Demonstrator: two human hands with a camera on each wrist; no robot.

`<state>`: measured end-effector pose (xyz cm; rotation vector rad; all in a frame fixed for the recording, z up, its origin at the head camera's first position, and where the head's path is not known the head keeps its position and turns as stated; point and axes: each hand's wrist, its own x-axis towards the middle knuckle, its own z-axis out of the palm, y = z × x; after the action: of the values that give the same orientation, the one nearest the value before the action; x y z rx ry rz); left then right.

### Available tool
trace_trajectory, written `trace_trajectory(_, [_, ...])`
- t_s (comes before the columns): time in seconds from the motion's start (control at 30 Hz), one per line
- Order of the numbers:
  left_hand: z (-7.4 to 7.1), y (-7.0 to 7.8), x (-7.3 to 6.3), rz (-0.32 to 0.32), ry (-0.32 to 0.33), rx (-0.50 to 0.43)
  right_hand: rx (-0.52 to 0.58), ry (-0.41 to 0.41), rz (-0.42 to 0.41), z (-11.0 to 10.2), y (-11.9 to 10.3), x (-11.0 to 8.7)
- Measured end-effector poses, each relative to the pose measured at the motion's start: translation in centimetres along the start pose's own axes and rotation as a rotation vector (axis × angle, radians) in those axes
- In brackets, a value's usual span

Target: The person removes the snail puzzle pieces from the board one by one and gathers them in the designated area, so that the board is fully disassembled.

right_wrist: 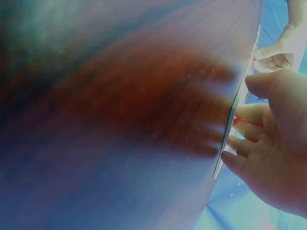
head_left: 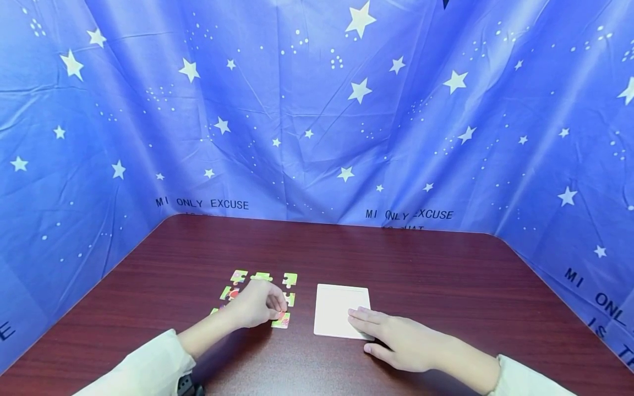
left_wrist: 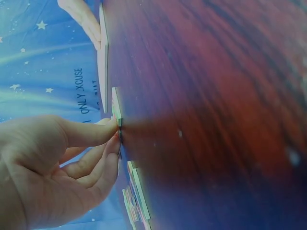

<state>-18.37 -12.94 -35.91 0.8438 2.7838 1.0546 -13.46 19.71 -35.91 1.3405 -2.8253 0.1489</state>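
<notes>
My left hand [head_left: 257, 303] bends over a group of colourful jigsaw pieces on the table. Its thumb and fingertips pinch the edge of a green-and-pink jigsaw piece [head_left: 281, 322] at the group's near right corner; the left wrist view shows this piece [left_wrist: 116, 108] edge-on at the fingertips. Part of the group is hidden under the hand. To the right lies a white square board [head_left: 333, 313], flat on the table. My right hand [head_left: 403, 338] rests straight fingers on the board's right side, with its thumb beside the near edge.
Other jigsaw pieces lie spaced apart in rows, among them a green corner piece [head_left: 290, 279] and one with red on it [head_left: 230, 293]. All stand on a dark red wooden table [head_left: 421, 269]. A blue star-printed curtain [head_left: 307, 110] hangs around its far and side edges.
</notes>
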Motion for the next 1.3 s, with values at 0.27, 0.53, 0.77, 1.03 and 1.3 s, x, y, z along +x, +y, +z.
trace_trajectory(0.27, [0.1, -0.3, -0.1, 0.05, -0.012, 0.007, -0.007, -0.007, -0.004, 0.1, 0.0, 0.0])
trace_trajectory(0.53, [0.2, -0.2, -0.1, 0.064, -0.02, 0.01, -0.003, -0.029, 0.008, 0.0, 0.0, 0.1])
trace_trajectory(0.77, [-0.5, 0.0, -0.2, 0.022, -0.003, 0.008, 0.029, -0.05, 0.025, -0.3, -0.2, 0.0])
trace_trajectory(1.03, [-4.1, 0.1, 0.0, -0.022, 0.173, 0.079, 0.002, 0.112, 0.089, -2.4, 0.5, 0.0])
trace_trajectory(1.3, [-9.3, -1.0, -1.0, -0.001, 0.371, 0.349, -0.069, 0.362, 0.305, -5.8, 3.2, -1.2])
